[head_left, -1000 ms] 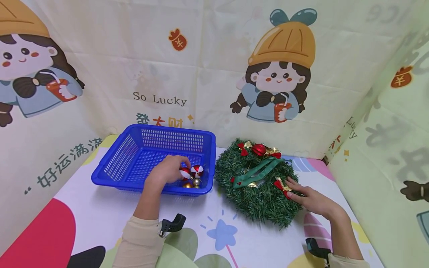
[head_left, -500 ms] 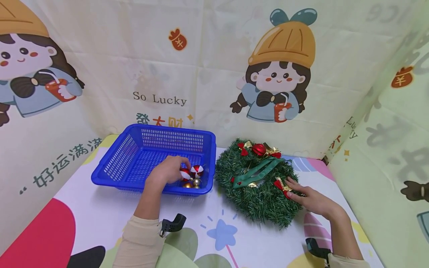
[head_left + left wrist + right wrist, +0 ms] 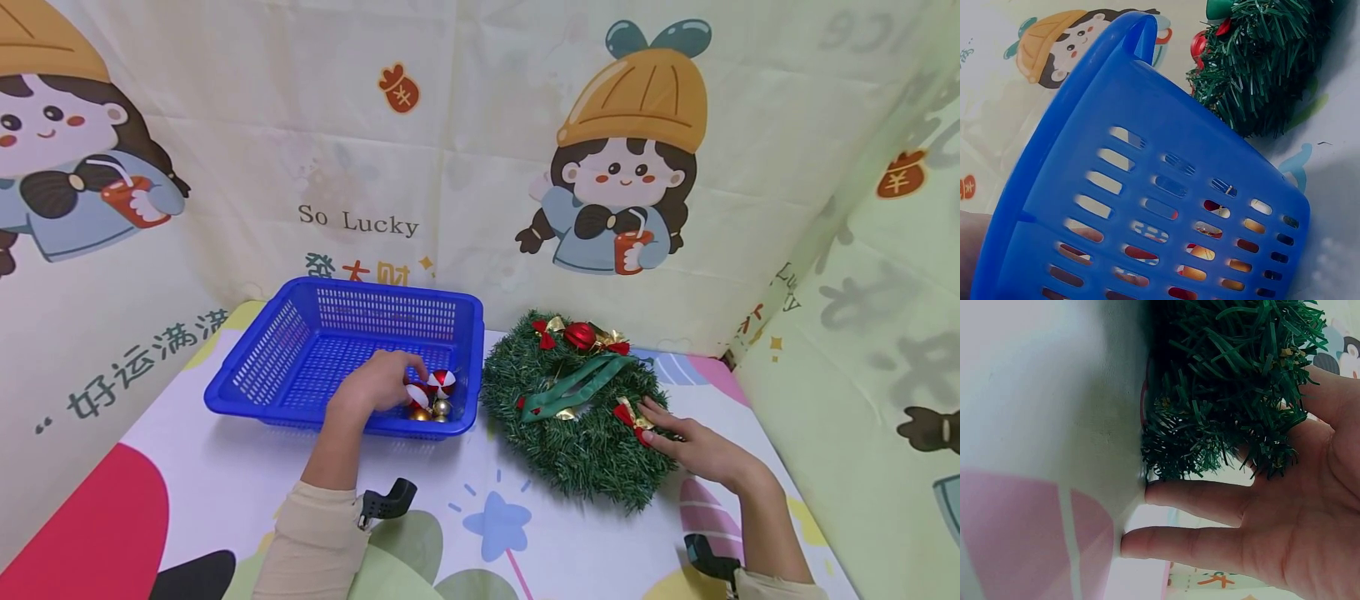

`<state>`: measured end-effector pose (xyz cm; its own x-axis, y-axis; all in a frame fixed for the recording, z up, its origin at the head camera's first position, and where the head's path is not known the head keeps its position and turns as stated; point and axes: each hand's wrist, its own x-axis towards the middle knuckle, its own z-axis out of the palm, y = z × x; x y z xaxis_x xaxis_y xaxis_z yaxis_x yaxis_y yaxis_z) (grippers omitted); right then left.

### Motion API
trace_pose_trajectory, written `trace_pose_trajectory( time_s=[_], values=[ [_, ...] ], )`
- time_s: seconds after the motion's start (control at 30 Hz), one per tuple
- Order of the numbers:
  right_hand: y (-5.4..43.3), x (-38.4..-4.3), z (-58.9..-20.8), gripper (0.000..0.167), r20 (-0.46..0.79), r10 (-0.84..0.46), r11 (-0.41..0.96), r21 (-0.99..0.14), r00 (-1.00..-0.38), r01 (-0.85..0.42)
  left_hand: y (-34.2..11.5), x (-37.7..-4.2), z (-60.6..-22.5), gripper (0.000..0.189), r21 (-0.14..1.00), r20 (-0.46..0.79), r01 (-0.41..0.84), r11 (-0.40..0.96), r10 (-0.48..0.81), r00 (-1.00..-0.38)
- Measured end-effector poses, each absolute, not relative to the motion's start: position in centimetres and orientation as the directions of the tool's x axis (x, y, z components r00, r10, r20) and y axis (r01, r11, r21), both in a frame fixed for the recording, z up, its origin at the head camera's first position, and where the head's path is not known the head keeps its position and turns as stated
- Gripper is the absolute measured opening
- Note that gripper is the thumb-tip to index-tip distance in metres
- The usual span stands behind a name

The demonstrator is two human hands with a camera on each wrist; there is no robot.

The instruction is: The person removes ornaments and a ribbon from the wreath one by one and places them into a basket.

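My left hand (image 3: 378, 379) reaches into a blue plastic basket (image 3: 288, 412), its fingers curled over a red-and-white Christmas ball (image 3: 417, 397); the hidden fingertips are behind the hand and ball. Beside it lie another red-and-white ball (image 3: 442, 382), a silver ball (image 3: 442, 407) and a gold ball (image 3: 420, 414). My right hand (image 3: 701, 442) rests against the right side of a green wreath (image 3: 585, 467), its fingers extended. In the right wrist view, two straight fingers (image 3: 1200, 500) reach down beside the needles. Close to that hand, a red-and-gold bow (image 3: 633, 419) sits on the wreath.
A green ribbon (image 3: 577, 387) lies across the wreath's middle. At its far side are a red ball (image 3: 580, 335) and a red-and-gold bow (image 3: 547, 332). The printed table cover (image 3: 435, 492) meets a cloth wall (image 3: 480, 183) at the back.
The red-and-white ball under my left fingers has turned and shifted slightly, showing more white. My left hand has barely moved; my right hand and the wreath stay in place.
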<state>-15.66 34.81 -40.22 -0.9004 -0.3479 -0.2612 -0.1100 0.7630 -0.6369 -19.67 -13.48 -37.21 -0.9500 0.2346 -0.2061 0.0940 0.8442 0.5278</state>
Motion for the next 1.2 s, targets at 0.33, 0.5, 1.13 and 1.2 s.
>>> trace_pose_trajectory(
  time_s=[0.33, 0.5, 1.13, 1.2],
  values=[
    [34.9, -15.7, -40.3, 0.068, -0.277, -0.343, 0.764, -0.638, -0.898, -0.095, -13.5, -19.7, -37.2, 0.037, 0.531, -0.216, 0.083, 0.843, 0.229, -0.949],
    [34.9, -15.7, -40.4, 0.068, -0.275, -0.347, 0.762, -0.64, -0.897, -0.099, -13.6, -19.5, -37.0, 0.037, 0.525, -0.218, 0.085, 0.847, 0.231, -0.948],
    [34.8, -15.7, -40.1, 0.068, -0.272, -0.339, 0.769, -0.632, -0.901, -0.098, -13.8, -18.2, -34.8, 0.05, 0.518, -0.197, 0.017, 0.855, 0.139, -0.971],
    [34.8, -15.6, -40.1, 0.068, -0.273, -0.338, 0.768, -0.633, -0.901, -0.096, -13.9, -18.0, -34.5, 0.05, 0.523, -0.181, 0.013, 0.852, 0.126, -0.975]
  ],
)
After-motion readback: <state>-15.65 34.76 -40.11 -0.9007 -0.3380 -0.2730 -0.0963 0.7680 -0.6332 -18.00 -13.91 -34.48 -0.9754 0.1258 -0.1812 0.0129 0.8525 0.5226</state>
